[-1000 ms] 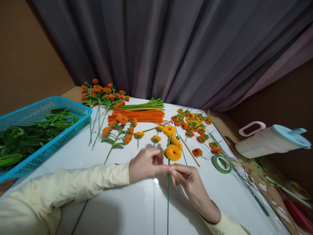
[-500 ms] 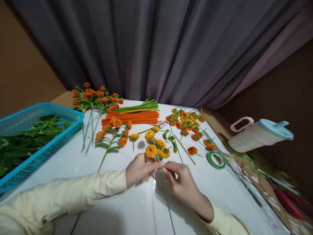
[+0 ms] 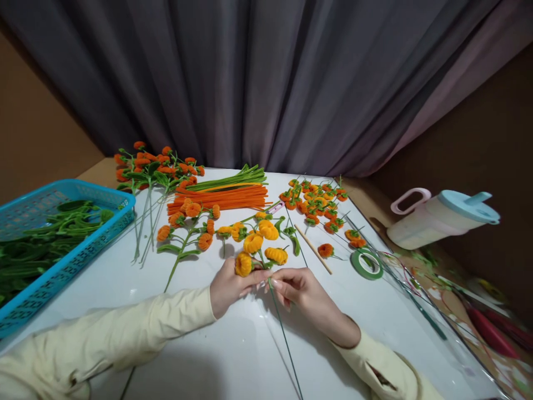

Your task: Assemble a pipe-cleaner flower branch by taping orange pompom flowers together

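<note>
In the head view my left hand (image 3: pixel 228 284) is closed around the top of a spray of yellow fuzzy craft flowers (image 3: pixel 252 243), made of what looks like pipe cleaner. My right hand (image 3: pixel 310 300) pinches the same stem just below the blooms, its fingertips nearly touching the left ones. A long dark green wire stem (image 3: pixel 285 340) runs from the pinch toward the table's near edge. Exactly what lies between the fingertips is hidden. Just beyond the hands lie an orange flower sprig (image 3: pixel 181 253) with leaves and a small pair of curled green leaves (image 3: pixel 291 234).
A blue basket (image 3: pixel 104 236) of green leaves stands at left. Orange pipe cleaners (image 3: pixel 220 198), finished orange flowers (image 3: pixel 144 161) and loose flower heads (image 3: pixel 318 205) lie farther back. Green tape (image 3: pixel 357 266), a wooden stick (image 3: pixel 313 249) and a tumbler (image 3: pixel 428 222) are at right.
The yellow blooms have turned and spread apart, with one now tilted left over my left hand. Both hands stay together at the stem; the whole view has shifted slightly.
</note>
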Tool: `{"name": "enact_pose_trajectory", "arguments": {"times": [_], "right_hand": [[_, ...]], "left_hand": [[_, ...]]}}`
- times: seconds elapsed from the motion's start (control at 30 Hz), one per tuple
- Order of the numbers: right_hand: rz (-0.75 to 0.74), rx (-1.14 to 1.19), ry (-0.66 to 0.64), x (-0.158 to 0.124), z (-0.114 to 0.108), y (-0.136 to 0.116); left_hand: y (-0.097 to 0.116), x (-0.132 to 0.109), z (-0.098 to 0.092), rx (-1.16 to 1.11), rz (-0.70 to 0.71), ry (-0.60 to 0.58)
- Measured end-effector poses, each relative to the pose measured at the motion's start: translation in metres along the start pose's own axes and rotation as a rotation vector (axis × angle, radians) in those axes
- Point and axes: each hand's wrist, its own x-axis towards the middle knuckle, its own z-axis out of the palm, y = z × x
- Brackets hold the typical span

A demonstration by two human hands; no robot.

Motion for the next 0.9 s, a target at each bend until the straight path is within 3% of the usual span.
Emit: {"name": "enact_pose_trajectory", "arguments": {"times": [0.13,0.4,0.77,0.9], "right_hand": [[-0.079,0.146,-0.151,0.005,-0.006,0.005],[-0.224,0.055,-0.206,0.011,-0.007,0.010],[-0.070,0.409,-0.337,0.008,0.004,0.019],[-0.056,0.429,-0.282,0.006,0.008,0.018]], "left_hand": [[0.004,-0.002,0.002,-0.142,0.034,-0.077],[0.003,-0.003,0.003,-0.373,-0.090,-0.226],[-0.007,-0.002,0.002,-0.422,-0.150,-0.320],[-0.008,0.000,0.003,-0.410,-0.139,-0.309]]}}
